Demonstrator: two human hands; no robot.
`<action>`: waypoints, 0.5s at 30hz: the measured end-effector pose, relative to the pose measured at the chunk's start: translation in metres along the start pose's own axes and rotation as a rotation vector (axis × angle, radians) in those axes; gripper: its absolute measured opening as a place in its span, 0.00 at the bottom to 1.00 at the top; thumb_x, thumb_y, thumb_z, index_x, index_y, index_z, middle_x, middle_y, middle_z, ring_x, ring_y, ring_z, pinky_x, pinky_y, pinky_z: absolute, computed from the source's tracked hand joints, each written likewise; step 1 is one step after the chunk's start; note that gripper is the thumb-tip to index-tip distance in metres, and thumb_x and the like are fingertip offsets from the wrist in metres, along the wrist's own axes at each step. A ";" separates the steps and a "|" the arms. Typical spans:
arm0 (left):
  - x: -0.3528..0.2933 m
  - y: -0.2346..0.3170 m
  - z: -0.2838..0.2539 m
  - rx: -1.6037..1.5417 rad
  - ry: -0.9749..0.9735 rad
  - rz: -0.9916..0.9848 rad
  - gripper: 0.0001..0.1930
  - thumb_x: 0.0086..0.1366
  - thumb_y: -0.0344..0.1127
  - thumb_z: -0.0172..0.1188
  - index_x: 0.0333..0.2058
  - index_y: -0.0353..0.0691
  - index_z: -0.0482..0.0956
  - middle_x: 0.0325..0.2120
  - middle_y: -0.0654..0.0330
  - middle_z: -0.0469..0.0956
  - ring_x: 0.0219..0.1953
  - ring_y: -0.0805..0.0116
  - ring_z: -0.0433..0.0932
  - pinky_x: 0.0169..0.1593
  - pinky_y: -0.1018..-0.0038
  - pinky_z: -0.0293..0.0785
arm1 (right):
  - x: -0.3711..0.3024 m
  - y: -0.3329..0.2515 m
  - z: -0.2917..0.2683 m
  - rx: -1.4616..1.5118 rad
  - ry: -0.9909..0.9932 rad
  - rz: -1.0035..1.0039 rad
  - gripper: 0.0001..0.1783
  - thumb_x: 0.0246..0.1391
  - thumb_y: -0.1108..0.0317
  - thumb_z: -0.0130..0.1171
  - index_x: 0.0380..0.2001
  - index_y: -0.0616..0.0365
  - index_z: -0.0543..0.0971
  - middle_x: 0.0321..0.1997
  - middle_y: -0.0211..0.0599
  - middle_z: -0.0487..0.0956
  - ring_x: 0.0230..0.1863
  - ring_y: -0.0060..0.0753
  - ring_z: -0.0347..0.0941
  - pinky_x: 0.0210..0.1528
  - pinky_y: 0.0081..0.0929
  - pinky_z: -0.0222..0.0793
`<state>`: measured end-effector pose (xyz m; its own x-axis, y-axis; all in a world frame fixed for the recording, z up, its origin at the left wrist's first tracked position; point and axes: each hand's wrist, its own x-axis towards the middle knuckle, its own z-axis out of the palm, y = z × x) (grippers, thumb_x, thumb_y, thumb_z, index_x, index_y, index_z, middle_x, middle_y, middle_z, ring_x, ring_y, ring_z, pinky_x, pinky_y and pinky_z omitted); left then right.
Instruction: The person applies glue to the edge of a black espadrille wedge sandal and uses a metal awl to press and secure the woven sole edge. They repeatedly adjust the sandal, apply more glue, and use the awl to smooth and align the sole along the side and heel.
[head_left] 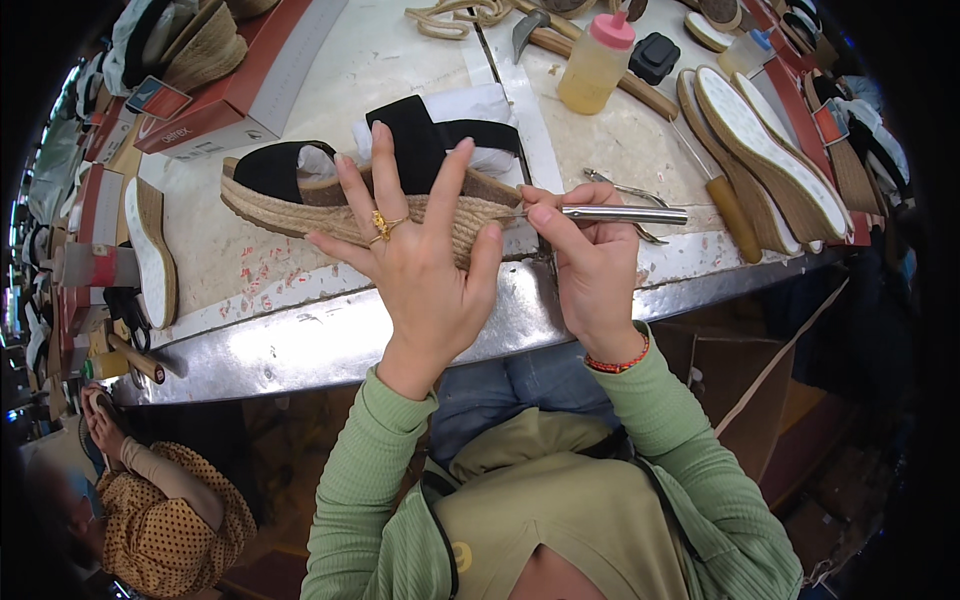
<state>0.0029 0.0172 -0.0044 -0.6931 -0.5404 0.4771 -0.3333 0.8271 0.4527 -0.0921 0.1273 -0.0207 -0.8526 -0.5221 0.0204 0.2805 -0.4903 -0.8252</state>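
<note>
A black-strapped espadrille wedge sandal [275,205] lies on its side on the worktable, its braided rope sole toward me. White paper fills it under the straps. My left hand [420,245] grips it with fingers spread over the straps and sole and the thumb by the heel. Pinched in my right hand [592,255] is a slim tool with a round metal handle [640,214]. Its thin tip meets the rope sole at the heel end; whether it is a blade or a needle is too small to tell. Beyond my right fingers lie metal pliers or snips [640,192], partly hidden.
Wedge soles [775,150] and a wooden-handled awl [733,215] lie to the right. Farther back are a pink-capped bottle [597,65], a hammer [530,35] and a black case [654,57]. Shoebox [240,100] and sole [150,250] stand left. Another person [165,510] sits lower left.
</note>
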 end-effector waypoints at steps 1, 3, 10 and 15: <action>0.000 0.000 0.000 0.005 0.000 0.002 0.26 0.58 0.45 0.61 0.58 0.59 0.77 0.73 0.45 0.45 0.74 0.36 0.30 0.58 0.24 0.13 | 0.000 0.000 0.000 0.007 0.005 0.002 0.14 0.54 0.84 0.62 0.40 0.59 0.71 0.43 0.48 0.83 0.50 0.34 0.79 0.55 0.26 0.72; 0.000 0.001 0.000 0.014 0.002 0.001 0.24 0.58 0.45 0.62 0.56 0.61 0.79 0.73 0.45 0.45 0.74 0.37 0.31 0.58 0.25 0.12 | -0.001 0.001 0.001 0.005 0.011 -0.014 0.14 0.55 0.83 0.62 0.41 0.59 0.71 0.43 0.48 0.83 0.49 0.32 0.79 0.55 0.25 0.73; 0.001 0.002 0.002 0.012 0.021 -0.021 0.19 0.58 0.45 0.62 0.50 0.62 0.82 0.73 0.47 0.46 0.75 0.39 0.32 0.59 0.27 0.11 | -0.001 0.005 0.009 -0.085 0.073 -0.125 0.16 0.54 0.82 0.65 0.41 0.61 0.70 0.38 0.40 0.82 0.41 0.23 0.79 0.46 0.20 0.75; 0.002 0.004 0.004 0.061 0.025 -0.034 0.20 0.58 0.48 0.62 0.51 0.61 0.80 0.72 0.50 0.48 0.74 0.38 0.35 0.60 0.25 0.15 | 0.002 0.005 0.010 -0.078 0.128 -0.094 0.17 0.53 0.80 0.67 0.42 0.61 0.70 0.37 0.40 0.82 0.38 0.22 0.79 0.41 0.17 0.74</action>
<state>-0.0017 0.0202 -0.0047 -0.6647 -0.5714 0.4814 -0.3950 0.8157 0.4228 -0.0882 0.1165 -0.0194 -0.9240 -0.3812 0.0318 0.1659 -0.4742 -0.8646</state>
